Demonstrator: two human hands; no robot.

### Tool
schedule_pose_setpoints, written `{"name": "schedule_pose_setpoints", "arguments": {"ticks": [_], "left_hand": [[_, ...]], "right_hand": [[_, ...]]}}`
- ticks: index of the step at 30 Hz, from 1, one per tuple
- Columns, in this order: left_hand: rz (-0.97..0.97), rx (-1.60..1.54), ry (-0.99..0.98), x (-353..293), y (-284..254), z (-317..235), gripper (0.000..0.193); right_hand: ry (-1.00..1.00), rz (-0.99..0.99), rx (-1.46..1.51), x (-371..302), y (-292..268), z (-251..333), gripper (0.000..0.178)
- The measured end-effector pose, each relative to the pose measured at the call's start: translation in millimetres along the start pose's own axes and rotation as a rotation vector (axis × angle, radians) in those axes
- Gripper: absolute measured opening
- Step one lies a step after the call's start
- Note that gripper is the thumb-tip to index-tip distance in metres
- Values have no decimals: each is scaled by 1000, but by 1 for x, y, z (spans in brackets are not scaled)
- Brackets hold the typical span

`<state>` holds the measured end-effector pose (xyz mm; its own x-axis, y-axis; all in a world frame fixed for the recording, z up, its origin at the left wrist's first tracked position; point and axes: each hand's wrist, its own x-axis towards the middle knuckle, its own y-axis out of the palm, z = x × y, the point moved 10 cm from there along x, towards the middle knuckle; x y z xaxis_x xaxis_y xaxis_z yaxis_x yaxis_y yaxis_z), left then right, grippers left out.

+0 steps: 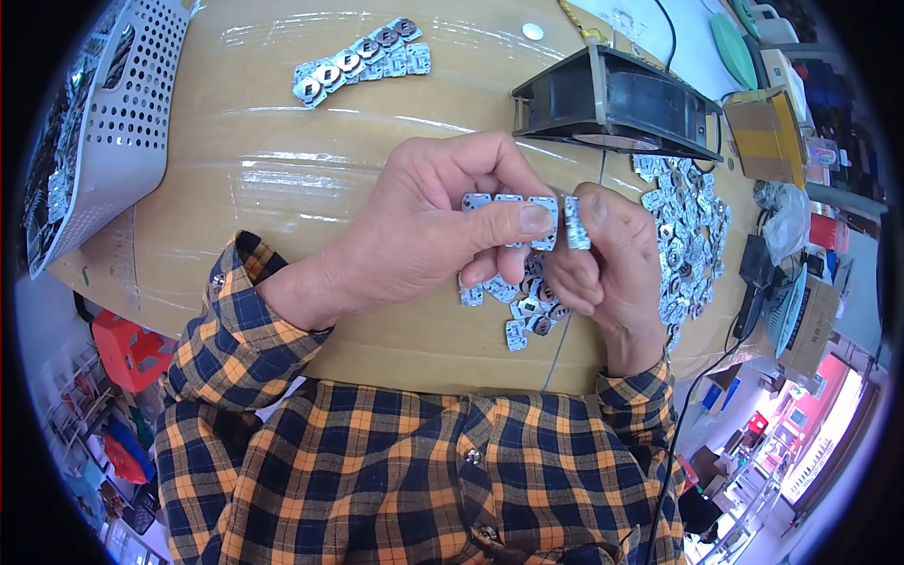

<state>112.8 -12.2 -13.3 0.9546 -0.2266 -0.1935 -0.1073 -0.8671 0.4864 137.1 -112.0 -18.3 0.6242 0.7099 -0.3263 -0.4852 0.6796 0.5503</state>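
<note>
My left hand (414, 221) is closed over the table, its thumb pressing a short row of small grey square pieces (477, 201) against the fingers. Close to the end of that row, my right hand (617, 240) pinches a single grey piece (575, 233), turned edge-on, between thumb and finger. Whether the single piece touches the row cannot be made out. Beneath both hands lies a small heap of similar pieces (516, 333), some showing dark round faces; the hands partly hide it. Farther off, two joined strips of such pieces (363, 61) lie side by side.
A large pile of loose grey pieces (692, 235) spreads at the right, below a black box-shaped fan (612, 99). At the left stands a white perforated basket (132, 113) holding grey parts. A cardboard box (767, 137) and black cables line the right edge. A red stool (127, 350) stands beyond the table.
</note>
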Motion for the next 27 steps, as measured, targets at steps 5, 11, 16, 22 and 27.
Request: {"name": "schedule_pose_setpoints", "arguments": {"ticks": [5, 11, 16, 22, 27], "left_hand": [[-29, 41, 61, 3, -7, 2, 12], [-108, 419, 377, -7, -2, -21, 17], [-200, 778, 631, -17, 7, -43, 20], [-244, 859, 726, -23, 10, -49, 21], [-266, 830, 699, -21, 6, -51, 20]], "right_hand": [[-55, -187, -20, 4, -16, 4, 38], [-129, -277, -342, 1, -24, 12, 34], [-187, -232, -544, 1, -20, 15, 35], [-195, -193, -552, 2, -17, 15, 34], [-125, -260, -461, 1, -21, 12, 34]]}}
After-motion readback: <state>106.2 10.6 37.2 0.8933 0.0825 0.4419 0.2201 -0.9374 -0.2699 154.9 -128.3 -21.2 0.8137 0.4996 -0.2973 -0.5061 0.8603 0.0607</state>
